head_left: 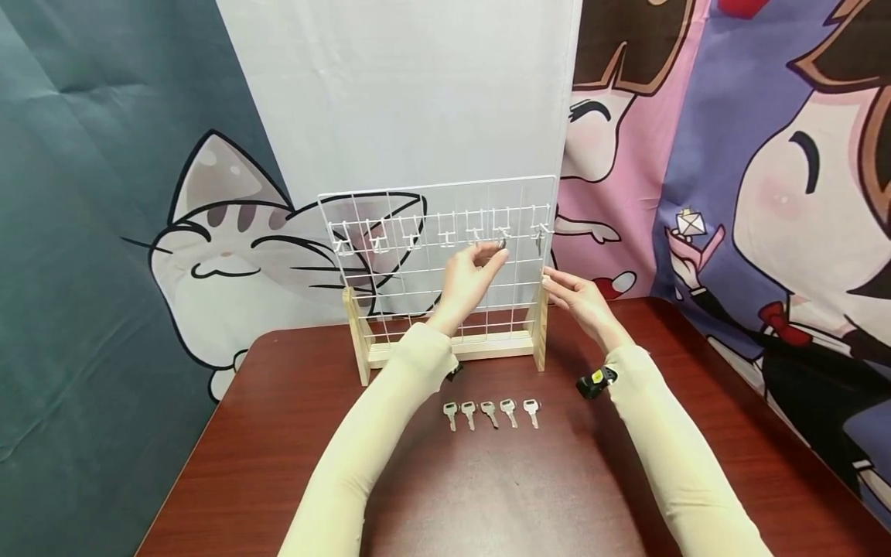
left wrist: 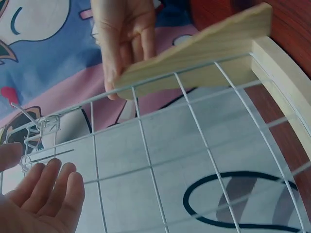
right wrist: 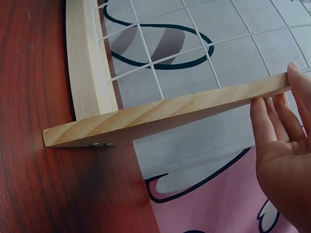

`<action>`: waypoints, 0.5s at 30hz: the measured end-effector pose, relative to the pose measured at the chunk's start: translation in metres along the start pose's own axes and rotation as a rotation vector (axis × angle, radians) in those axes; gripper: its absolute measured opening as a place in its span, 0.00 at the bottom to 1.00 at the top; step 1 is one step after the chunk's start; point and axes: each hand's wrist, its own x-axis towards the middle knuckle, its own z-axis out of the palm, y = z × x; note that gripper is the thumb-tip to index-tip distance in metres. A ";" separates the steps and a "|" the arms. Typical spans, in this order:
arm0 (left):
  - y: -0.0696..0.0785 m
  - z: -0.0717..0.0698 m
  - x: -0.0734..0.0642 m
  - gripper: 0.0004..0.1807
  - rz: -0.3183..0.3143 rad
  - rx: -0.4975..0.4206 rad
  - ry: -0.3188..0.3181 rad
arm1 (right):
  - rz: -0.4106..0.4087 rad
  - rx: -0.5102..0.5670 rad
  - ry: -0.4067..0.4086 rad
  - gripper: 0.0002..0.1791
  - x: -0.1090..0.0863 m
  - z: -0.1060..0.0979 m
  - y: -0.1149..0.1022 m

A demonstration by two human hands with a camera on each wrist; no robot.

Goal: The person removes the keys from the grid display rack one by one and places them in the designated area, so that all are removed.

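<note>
My left hand (head_left: 468,280) is raised to the front of a white wire grid rack (head_left: 436,281), thumb and fingers pinching a small metal key (head_left: 503,243) right at a hook near the right end. Most of that key is hidden by the fingers. Another key (head_left: 538,243) hangs from the rightmost hook. With thumb and fingertips, my right hand (right wrist: 284,145) grips the upper end of the rack's right wooden support (right wrist: 165,108). In the left wrist view, the fingers of my left hand (left wrist: 46,199) curl just below the white hooks (left wrist: 46,127).
Several keys (head_left: 489,414) lie in a row on the reddish-brown table (head_left: 278,464) in front of the rack. More white hooks (head_left: 378,244) line the upper grid to the left. A cloth backdrop with cartoon figures (head_left: 230,255) stands close behind.
</note>
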 end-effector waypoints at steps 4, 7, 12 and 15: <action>0.000 0.003 0.004 0.13 -0.009 0.003 0.029 | 0.005 -0.016 0.006 0.34 0.000 0.000 0.003; -0.001 0.003 0.006 0.12 -0.016 -0.006 0.036 | 0.005 -0.016 0.007 0.34 0.000 0.001 0.004; -0.002 -0.001 0.006 0.12 -0.019 -0.055 0.056 | -0.001 -0.005 0.001 0.33 0.000 0.002 0.004; 0.000 -0.002 0.006 0.12 -0.004 -0.083 0.059 | -0.007 0.001 0.002 0.33 0.000 0.000 0.002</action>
